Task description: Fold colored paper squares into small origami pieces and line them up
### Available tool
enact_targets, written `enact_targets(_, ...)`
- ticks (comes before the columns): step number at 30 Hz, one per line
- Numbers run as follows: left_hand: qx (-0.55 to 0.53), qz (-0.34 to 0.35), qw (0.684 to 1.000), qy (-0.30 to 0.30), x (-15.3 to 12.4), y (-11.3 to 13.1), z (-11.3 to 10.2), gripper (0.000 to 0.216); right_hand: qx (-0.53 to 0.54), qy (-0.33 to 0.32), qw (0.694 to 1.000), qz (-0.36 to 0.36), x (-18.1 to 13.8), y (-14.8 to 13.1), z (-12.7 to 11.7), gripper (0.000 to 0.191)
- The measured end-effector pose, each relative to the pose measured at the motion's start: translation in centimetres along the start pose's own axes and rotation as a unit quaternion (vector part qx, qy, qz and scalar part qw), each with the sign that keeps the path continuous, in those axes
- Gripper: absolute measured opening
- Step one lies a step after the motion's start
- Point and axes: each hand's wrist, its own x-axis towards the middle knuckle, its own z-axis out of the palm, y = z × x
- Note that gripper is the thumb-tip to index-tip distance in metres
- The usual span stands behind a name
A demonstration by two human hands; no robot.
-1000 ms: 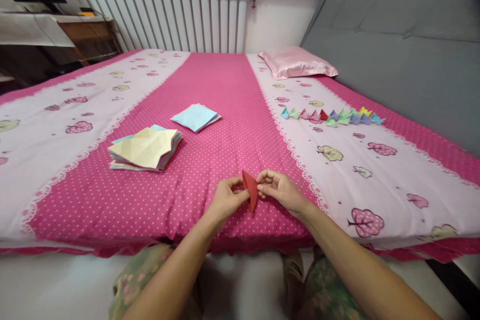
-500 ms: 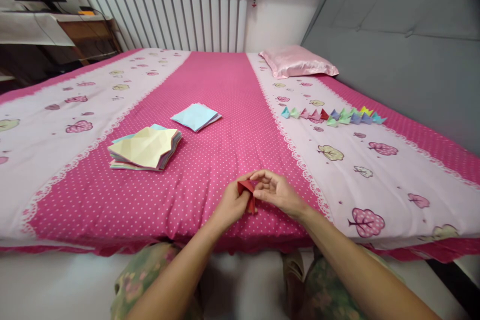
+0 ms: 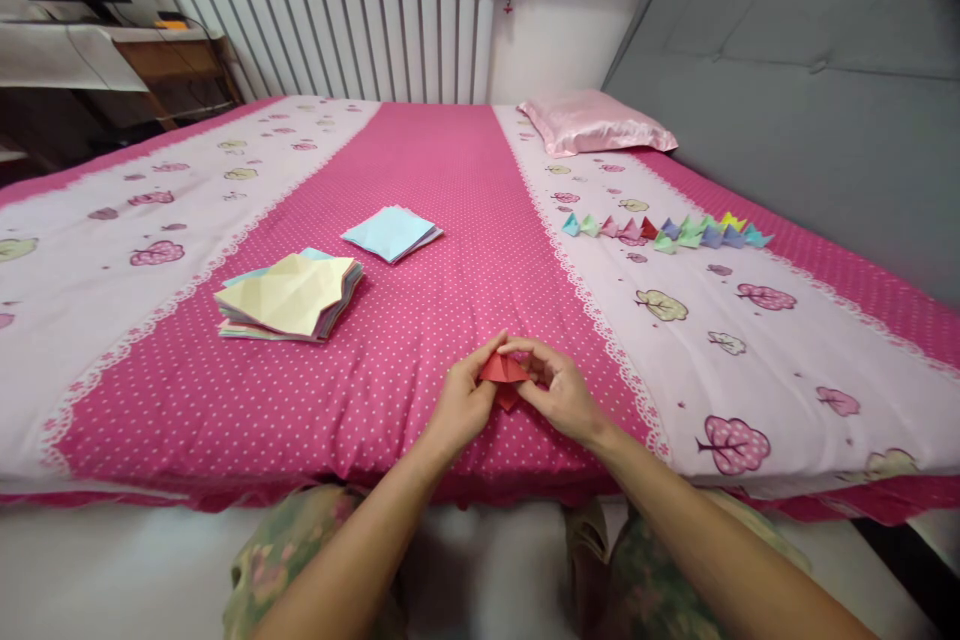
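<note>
Left fingers (image 3: 484,352) and right fingers (image 3: 531,347) tight on red paper (image 3: 503,370), pink bedspread (image 3: 442,160) beneath, radiator (image 3: 330,35) beyond.

Small red folded paper (image 3: 503,370), creased down its front, its upper flap spread wide above a pointed lower tip, held between the left hand (image 3: 465,398) and the right hand (image 3: 561,398).

Paper (image 3: 504,369) between hands (image 3: 463,400), stacks (image 3: 291,294) left
</note>
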Motion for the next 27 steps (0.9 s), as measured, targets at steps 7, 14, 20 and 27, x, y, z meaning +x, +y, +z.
enact_targets(7,-0.126,-0.111,0.986,-0.009,-0.3,1.3,-0.1,0.056,-0.078,-0.018,0.995,-0.060,0.1,-1.1,-0.6,0.035)
enact_targets(14,-0.263,-0.154,0.952,0.014,-0.5,2.4,-0.5,0.054,-0.065,-0.069,0.994,-0.061,-0.1,-0.9,-1.4,0.031)
enact_targets(20,-0.269,-0.111,0.957,-0.015,-0.5,1.8,-0.3,0.050,-0.120,-0.024,0.991,-0.061,0.1,-0.8,-0.8,0.026)
enact_targets(27,-0.203,-0.083,0.975,-0.036,-0.5,1.2,0.2,0.058,-0.042,0.013,0.999,-0.029,0.2,-0.5,-0.7,0.036)
